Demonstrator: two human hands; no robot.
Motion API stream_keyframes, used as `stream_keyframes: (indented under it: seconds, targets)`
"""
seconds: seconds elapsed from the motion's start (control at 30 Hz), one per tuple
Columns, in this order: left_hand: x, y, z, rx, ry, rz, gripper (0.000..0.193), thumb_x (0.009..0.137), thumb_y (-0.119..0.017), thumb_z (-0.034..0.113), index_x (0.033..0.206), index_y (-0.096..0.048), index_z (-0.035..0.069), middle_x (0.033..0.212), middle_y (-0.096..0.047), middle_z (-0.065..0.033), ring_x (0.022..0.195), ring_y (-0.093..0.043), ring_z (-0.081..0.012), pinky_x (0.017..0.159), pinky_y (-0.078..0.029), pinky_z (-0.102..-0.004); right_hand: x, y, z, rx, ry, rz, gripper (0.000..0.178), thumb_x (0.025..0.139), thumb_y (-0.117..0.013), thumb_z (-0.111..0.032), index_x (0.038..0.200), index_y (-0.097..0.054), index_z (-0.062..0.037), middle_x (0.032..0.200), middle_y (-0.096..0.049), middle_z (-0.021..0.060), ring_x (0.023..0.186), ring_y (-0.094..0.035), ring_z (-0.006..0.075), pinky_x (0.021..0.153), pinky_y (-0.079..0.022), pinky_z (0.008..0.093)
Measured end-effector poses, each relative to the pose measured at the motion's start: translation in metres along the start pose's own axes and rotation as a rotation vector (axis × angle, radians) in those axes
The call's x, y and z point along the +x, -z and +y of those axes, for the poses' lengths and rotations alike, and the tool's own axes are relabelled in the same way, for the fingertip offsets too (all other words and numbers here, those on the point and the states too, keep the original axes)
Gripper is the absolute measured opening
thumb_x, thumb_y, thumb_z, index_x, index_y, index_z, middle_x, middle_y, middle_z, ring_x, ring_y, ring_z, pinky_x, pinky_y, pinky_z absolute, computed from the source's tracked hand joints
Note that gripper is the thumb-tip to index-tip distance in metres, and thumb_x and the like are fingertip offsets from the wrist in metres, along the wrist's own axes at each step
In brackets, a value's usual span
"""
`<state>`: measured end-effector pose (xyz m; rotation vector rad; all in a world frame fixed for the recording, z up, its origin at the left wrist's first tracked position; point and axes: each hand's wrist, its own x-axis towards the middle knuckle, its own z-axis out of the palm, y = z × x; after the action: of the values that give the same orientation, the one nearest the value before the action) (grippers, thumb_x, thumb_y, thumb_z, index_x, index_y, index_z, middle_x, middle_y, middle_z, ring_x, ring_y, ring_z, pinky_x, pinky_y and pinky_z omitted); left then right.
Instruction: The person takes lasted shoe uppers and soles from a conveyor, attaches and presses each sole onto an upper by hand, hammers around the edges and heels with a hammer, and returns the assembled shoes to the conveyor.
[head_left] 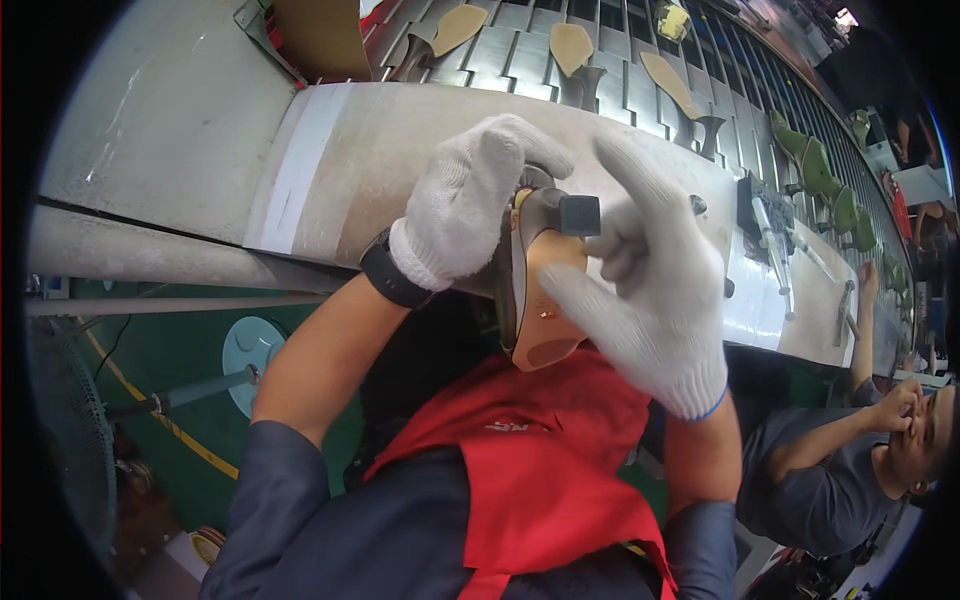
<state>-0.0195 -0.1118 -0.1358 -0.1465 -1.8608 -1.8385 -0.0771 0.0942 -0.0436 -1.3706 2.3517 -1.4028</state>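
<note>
Both my hands wear white knitted gloves and meet over a shoe (545, 270) above the bench's near edge. The shoe is turned sole up, with a tan sole, a brownish side and a blocky dark heel tip (579, 215). My left hand (480, 190) is closed around its heel-end side, fingers curled over the far end. On the other side, my right hand (650, 270) is open, index finger stretched away and other fingers partly bent beside the heel. Its thumb lies over the sole; whether it presses on it I cannot tell.
Beyond the bench (390, 130), a slatted conveyor (520, 70) carries several upturned heeled shoes (572, 50) and green ones (815, 165). Pen-like tools (775, 250) and a hammer (845, 310) lie right. A co-worker (830, 470) sits at right; a fan (75, 440) stands left.
</note>
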Motion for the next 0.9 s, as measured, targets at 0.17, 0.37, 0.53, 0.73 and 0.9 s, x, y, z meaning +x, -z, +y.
stream_keyframes:
  seconds: [0.17,0.37,0.53,0.73,0.9]
  targets:
    - [-0.006,0.008,0.003,-0.019,0.153,0.007,0.108,0.107,-0.007,0.083,0.122,-0.071,-0.003,0.116,-0.072,-0.0114,0.105,-0.071,-0.0207,0.100,-0.056,-0.0355,0.009,0.003,-0.015,-0.228,0.362,-0.096,0.037,0.081,-0.091,-0.002,0.117,-0.079,-0.0038,0.094,-0.077,0.0107,0.079,-0.073,0.0282,0.070,-0.058,0.0370]
    - [-0.010,0.006,0.002,0.064,0.082,0.080,0.115,0.104,0.000,0.085,0.115,-0.076,-0.001,0.115,-0.072,-0.0114,0.103,-0.070,-0.0216,0.100,-0.054,-0.0362,-0.004,-0.024,0.004,-0.277,0.448,0.021,0.047,0.077,-0.096,-0.003,0.121,-0.079,-0.0021,0.091,-0.076,0.0144,0.075,-0.074,0.0299,0.068,-0.060,0.0389]
    - [-0.009,0.010,0.001,0.086,0.054,0.058,0.118,0.103,0.002,0.085,0.112,-0.077,-0.002,0.115,-0.073,-0.0132,0.106,-0.070,-0.0237,0.102,-0.053,-0.0377,0.002,-0.036,0.007,-0.310,0.450,0.034,0.046,0.078,-0.095,-0.003,0.121,-0.079,-0.0013,0.093,-0.077,0.0152,0.077,-0.075,0.0317,0.069,-0.060,0.0394]
    - [-0.007,0.014,0.000,0.152,-0.011,0.016,0.116,0.105,0.002,0.083,0.112,-0.077,-0.003,0.115,-0.072,-0.0154,0.106,-0.070,-0.0254,0.103,-0.053,-0.0390,0.004,-0.041,0.013,-0.323,0.468,0.048,0.046,0.078,-0.094,-0.003,0.121,-0.079,-0.0011,0.095,-0.077,0.0148,0.078,-0.075,0.0319,0.070,-0.060,0.0400]
    - [-0.008,0.015,-0.003,0.165,-0.054,0.027,0.111,0.108,-0.003,0.080,0.109,-0.076,-0.004,0.115,-0.072,-0.0162,0.104,-0.070,-0.0254,0.099,-0.054,-0.0396,0.003,-0.043,0.011,-0.335,0.475,0.059,0.048,0.078,-0.093,-0.002,0.123,-0.078,-0.0011,0.096,-0.077,0.0149,0.080,-0.076,0.0324,0.071,-0.061,0.0404]
